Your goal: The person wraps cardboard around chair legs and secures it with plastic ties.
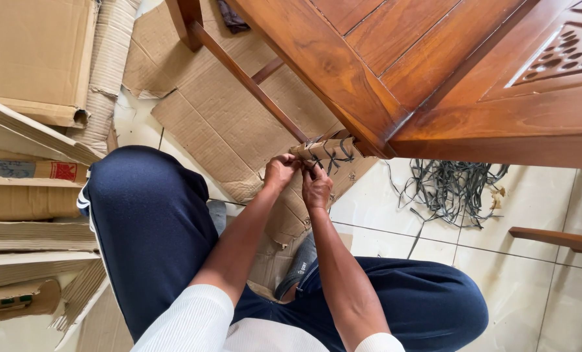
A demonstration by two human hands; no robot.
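- Left hand point(282, 171) and right hand point(316, 188) side by side, nearly touching, both at the cardboard wrap point(330, 160) on the corner of the wooden furniture point(395, 72).
- Wrap: brown corrugated sheet folded around the corner, cross-laced with thin dark strap point(335, 156). It sits low at the furniture's near corner, just above the floor point(519, 261).
- Left hand: fingers curled closed at the wrap's near edge, apparently pinching strap; the exact grip is hidden.
- Right hand: fingers bent inward against the wrap, closed on strap or cardboard; cannot tell which.
- Furniture: reddish-brown varnished hardwood, glossy, recessed panels; carved perforated panel point(564, 55) at top right. Slim diagonal rail point(252, 85) runs from the upper left down to the wrapped corner.
- Tangled pile of loose strap point(450, 189), thin, flat, grey-black, on the floor under the furniture's edge, right of the hands.
- Floor: pale glossy tiles with dark grout lines.
- Flat cardboard sheets point(219, 124), ribbed and torn at the edges, spread on the floor under the rail.
- Stacked cardboard point(30, 195) along the left edge of the floor, some rolled single-face with exposed flutes.
- Person seated, navy trousers point(154, 221), white ribbed sleeves point(193, 319).
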